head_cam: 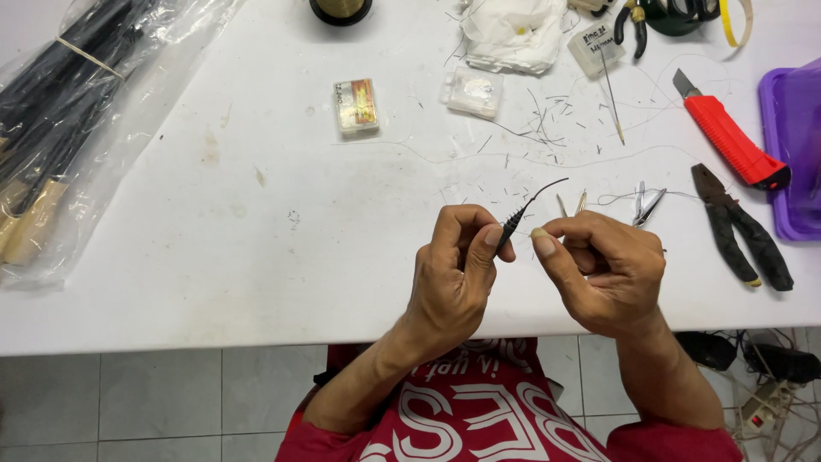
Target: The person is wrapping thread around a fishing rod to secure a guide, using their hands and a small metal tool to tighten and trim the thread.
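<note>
White worktable (256,257) over a pale tiled floor, strewn with wire clippings. Far left, a clear plastic bag of black rods (68,111); right edge, a purple tray (795,145), a red utility knife (727,137), black-handled pliers (740,227). Centre stage: left hand (453,274) pinched shut on a thin black ribbed piece with a wire tail (522,214), its long axis slanting up and to the right, above the table. Right hand (603,269) sits just beside it, fingers curled together, thumb up close to the piece; whether it grips anything, I can't tell.
</note>
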